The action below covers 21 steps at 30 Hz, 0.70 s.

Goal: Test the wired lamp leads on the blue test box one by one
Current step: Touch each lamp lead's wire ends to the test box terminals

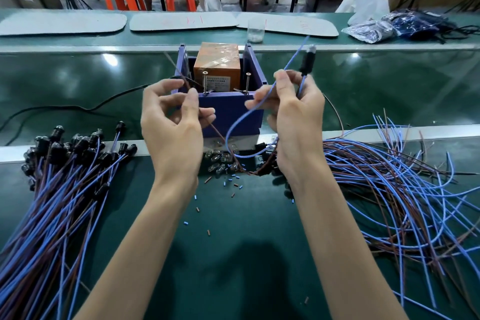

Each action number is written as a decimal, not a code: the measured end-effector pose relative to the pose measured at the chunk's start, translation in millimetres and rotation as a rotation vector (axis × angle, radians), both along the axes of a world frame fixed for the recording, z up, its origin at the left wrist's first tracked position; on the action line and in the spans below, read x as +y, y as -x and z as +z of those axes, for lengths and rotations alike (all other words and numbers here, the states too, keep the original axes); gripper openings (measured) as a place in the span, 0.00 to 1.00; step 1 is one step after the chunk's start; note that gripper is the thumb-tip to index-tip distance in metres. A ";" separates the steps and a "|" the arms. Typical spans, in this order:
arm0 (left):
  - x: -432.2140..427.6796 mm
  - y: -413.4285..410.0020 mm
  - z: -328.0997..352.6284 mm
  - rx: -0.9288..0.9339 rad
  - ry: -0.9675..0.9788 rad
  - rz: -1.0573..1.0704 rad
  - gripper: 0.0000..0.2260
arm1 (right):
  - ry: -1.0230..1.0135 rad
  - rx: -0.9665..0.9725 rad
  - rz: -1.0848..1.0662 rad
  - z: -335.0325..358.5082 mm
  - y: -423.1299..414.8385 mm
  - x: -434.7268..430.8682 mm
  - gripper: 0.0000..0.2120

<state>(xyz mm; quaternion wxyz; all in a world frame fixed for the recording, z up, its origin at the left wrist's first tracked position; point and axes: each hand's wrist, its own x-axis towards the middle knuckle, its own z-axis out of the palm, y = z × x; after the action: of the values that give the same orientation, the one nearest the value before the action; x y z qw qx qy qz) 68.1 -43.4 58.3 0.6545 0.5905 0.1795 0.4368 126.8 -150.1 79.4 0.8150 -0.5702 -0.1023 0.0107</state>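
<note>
I logged both forearms bare, rising from the lower frame edge and angled inward. The left hand had its back toward the camera, with thumb and forefinger pinching a brown lead and the other fingers loosely curled. The right hand was level with it and not touching it. It pinched a blue lead between thumb and forefinger, lower fingers curled. Both wrists were straight.

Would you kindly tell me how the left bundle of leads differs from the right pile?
The left bundle lies fairly straight, wires side by side; the right pile loops and crosses in a loose tangle. The left bundle shows clustered black lamp holders at its far end; the right pile shows mostly wire. Both mix blue and brown wires on the green bench.
</note>
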 end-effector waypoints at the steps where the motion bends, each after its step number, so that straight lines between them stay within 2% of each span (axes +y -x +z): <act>1: 1.8 -1.5 -3.9 0.006 0.030 0.028 0.07 | 0.010 0.028 -0.039 -3.8 -2.9 0.3 0.07; 7: 14.8 -10.8 -24.7 0.096 0.212 0.004 0.06 | 0.073 0.150 -0.161 -24.8 -18.8 2.3 0.08; 11: 16.1 -12.7 -28.3 0.096 0.222 -0.047 0.08 | 0.221 0.176 -0.106 -32.7 -24.1 3.0 0.14; 16: 12.1 -12.0 -30.4 0.107 0.126 -0.008 0.12 | 0.310 0.133 -0.024 -37.3 -23.4 3.4 0.17; 21: 14.6 -14.3 -32.3 0.074 0.274 -0.061 0.10 | 0.321 0.100 -0.011 -37.9 -23.8 3.1 0.17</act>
<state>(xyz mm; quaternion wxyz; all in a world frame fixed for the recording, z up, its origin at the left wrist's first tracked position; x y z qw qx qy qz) 82.4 -28.8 26.0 0.7349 0.5165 0.2433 0.3659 150.7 -147.0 41.6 0.7177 -0.6923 -0.0556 0.0508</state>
